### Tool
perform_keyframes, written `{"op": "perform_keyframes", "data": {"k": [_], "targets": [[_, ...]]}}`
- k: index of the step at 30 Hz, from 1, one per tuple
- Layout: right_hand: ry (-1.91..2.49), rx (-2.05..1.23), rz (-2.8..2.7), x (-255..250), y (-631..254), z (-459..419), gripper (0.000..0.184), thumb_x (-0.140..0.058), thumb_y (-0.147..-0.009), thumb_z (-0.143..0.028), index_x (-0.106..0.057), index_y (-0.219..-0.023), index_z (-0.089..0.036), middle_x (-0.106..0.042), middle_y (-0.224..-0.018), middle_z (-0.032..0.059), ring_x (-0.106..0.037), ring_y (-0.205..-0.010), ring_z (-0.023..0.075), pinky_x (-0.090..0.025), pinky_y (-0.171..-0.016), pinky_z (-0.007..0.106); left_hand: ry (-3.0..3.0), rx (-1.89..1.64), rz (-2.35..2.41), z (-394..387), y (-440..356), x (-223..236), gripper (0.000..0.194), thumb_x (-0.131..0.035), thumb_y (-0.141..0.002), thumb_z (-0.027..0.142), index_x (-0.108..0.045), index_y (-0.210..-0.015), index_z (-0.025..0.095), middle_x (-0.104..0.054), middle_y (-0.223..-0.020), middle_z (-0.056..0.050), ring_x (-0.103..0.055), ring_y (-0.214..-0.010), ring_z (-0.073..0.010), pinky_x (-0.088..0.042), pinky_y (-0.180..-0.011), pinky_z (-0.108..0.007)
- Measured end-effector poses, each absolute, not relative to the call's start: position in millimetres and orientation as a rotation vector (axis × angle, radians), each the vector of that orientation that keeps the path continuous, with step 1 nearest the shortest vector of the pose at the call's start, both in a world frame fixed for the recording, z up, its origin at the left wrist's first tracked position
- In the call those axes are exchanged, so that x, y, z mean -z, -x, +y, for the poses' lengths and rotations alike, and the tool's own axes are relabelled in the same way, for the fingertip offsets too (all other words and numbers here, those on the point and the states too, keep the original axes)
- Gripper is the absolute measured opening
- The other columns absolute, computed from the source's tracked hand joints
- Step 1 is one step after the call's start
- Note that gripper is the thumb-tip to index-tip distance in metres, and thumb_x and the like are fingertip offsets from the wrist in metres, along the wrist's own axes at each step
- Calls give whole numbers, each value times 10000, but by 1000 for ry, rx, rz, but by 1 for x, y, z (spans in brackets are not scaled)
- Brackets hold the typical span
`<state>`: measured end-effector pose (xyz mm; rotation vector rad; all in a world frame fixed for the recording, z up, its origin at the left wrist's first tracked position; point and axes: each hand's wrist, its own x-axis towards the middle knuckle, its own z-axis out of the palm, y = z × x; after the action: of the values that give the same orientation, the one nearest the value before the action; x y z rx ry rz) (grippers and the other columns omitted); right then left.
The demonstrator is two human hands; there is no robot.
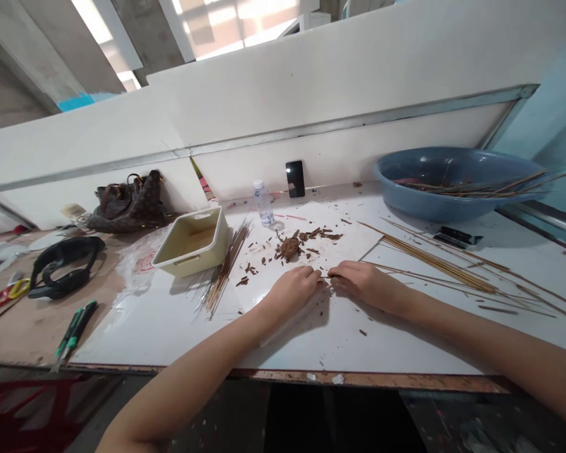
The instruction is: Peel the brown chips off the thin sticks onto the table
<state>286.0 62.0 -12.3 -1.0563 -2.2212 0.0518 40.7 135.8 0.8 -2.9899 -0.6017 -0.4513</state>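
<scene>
Brown wood scraps (pixel 290 247) sit just past my left hand (pixel 290 292) and right hand (pixel 365 284), both curled in and pinching a thin stick (pixel 324 275) between them on the white worktop (pixel 160 333). Long sticks (pixel 434 264) lie off right, another bunch of sticks (pixel 224 277) left.

Left hand (pixel 291 292), right hand (pixel 366 283), apparently holding stick (pixel 325 276)

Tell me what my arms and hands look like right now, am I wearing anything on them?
Your left forearm and right forearm are bare, with no sleeves in view. Your left hand and right hand wear no gloves, and no watch, bracelet or other band shows on either wrist.
</scene>
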Motion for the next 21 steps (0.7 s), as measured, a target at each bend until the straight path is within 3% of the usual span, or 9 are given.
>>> {"op": "perform_keyframes", "data": {"k": [5, 13, 21], "targets": [[1063, -55, -2284, 8, -289, 59, 173, -552, -1149, -247, -703, -1209, -186, -755, -1008, 104, -739, -902, 257, -630, -827, 402, 3016, 387, -551, 137, -41, 1, 163, -565, -1133, 185, -717, -1094, 141, -720, -939, -93, -702, -854, -233, -613, -767, -364], [1096, 70, -2341, 13, -287, 62, 276, -517, -1169, -297, -651, -1376, -173, -735, -1075, 125, -727, -935, 288, -614, -823, 431, 2985, 404, -587, 138, -38, 1, 152, -565, -1082, 108, -695, -1132, 169, -716, -956, -82, -682, -856, -231, -602, -769, -362], [1130, 275, -2489, 15, -285, 58, 252, -473, -1107, -97, -678, -1252, -102, -681, -1004, 136, -638, -898, 290, -556, -832, 429, 2989, 329, -578, 139, -39, 5, 136, -573, -1063, 101, -688, -1078, 173, -700, -938, -91, -662, -847, -241, -575, -752, -375]]}}
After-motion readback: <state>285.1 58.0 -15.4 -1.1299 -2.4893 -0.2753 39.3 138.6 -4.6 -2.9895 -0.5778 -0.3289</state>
